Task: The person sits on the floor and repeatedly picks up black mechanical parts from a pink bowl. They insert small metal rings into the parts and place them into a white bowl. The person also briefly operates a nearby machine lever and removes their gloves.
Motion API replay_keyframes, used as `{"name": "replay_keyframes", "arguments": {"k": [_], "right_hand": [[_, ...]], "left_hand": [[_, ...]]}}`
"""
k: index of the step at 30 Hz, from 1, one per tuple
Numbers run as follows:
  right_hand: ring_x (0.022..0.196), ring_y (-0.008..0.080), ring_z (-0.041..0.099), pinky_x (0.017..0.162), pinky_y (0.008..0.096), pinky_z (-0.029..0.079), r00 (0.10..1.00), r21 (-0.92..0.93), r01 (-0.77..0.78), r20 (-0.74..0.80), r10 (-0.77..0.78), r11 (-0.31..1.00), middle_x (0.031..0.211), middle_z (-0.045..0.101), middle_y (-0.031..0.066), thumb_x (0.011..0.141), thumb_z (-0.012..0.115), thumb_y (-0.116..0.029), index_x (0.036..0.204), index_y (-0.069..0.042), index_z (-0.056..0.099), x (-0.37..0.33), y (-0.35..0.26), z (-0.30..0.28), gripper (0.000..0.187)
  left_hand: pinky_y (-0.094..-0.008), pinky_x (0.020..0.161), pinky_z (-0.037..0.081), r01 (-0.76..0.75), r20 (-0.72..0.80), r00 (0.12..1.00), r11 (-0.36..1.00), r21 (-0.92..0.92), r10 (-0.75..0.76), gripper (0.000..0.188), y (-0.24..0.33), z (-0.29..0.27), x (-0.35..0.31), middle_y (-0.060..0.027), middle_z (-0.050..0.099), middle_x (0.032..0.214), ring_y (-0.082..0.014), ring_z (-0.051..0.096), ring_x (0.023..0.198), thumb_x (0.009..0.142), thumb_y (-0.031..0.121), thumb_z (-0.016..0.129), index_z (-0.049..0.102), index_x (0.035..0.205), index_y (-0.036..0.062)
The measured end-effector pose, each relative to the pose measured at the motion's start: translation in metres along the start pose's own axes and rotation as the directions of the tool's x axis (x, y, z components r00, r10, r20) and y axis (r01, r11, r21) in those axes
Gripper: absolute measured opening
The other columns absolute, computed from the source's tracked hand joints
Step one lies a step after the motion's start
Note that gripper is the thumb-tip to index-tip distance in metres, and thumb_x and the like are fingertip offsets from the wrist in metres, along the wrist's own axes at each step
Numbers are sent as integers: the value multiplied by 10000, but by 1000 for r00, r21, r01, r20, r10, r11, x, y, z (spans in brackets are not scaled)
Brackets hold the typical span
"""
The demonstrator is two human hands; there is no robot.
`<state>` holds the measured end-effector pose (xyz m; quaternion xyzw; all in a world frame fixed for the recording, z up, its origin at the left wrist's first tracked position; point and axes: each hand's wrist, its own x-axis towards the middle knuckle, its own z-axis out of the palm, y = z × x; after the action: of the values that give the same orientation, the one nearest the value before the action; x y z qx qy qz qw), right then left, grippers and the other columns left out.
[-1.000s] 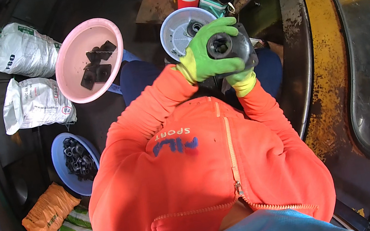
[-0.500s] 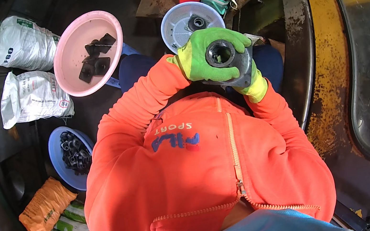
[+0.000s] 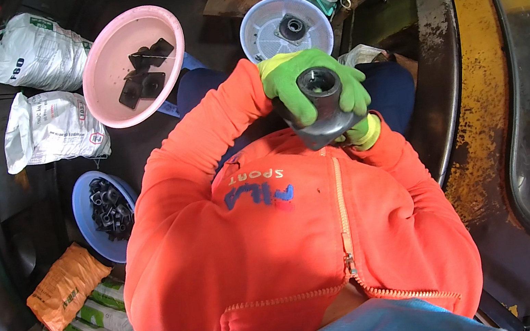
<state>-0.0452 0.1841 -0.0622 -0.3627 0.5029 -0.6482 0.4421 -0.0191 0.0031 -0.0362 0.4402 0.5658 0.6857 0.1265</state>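
Note:
Above my lap I hold a black square-flanged part [image 3: 327,114] with a round open neck. It is tilted, the neck up and one edge of its broad base toward my chest. My left hand [image 3: 290,82], in a green glove with a yellow cuff, is closed around the neck. Lower down, beside the base, my right hand [image 3: 363,130] wears a matching glove. Its fingers are mostly hidden behind the part, though it appears to support it from below. Just beyond my hands, a similar black part [image 3: 293,27] lies in a pale blue mesh basket [image 3: 251,41].
A pink basin [image 3: 101,87] with several black flanged pieces [image 3: 143,88] stands at the far left. Nearer is a blue basin [image 3: 88,224] of small black parts. White sacks [image 3: 54,126] and an orange sack [image 3: 68,287] line the left. A rusty yellow machine [image 3: 479,159] rises on my right.
The black part has tipped, its base swinging down toward my chest, with both hands still on it. My view has shifted slightly, so the surroundings sit a little differently.

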Motion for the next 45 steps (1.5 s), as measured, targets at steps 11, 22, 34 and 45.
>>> {"name": "replay_keyframes", "arguments": {"k": [11,22,34,45], "right_hand": [[1101,207,578,911,342,492,839,-545,274,-268,-474,793,1197,581,87,846,668,-205,1289,-5,473,27,-10,-19,524],[1014,241,626,836,362,509,845,-772,163,-213,-491,615,1089,635,91,740,719,-205,1146,-62,597,16,-12,-12,447],[1155,179,535,956,343,444,981,-742,171,70,-179,648,1229,571,39,681,832,-253,1288,-100,508,-6,-29,-12,705],[473,67,313,464,222,282,945,823,-296,328,20,486,735,444,-20,982,417,-420,1100,-88,529,9,4,-4,369]], "left_hand": [[-420,1025,389,267,-648,747,825,498,149,679,2,5,16,-159,523,1348,-326,511,1210,578,282,867,608,1165,58],[-413,992,453,146,-648,698,826,544,304,474,-6,23,12,-123,628,1194,-306,571,1157,624,166,848,630,1034,70],[-461,1032,387,54,-381,923,967,247,46,492,10,16,6,-151,610,1207,-330,528,1192,652,192,809,622,1082,45],[-475,1017,353,-174,-474,863,984,47,175,461,-19,1,4,-154,633,1159,-300,518,1181,706,224,795,630,1093,34]]}}
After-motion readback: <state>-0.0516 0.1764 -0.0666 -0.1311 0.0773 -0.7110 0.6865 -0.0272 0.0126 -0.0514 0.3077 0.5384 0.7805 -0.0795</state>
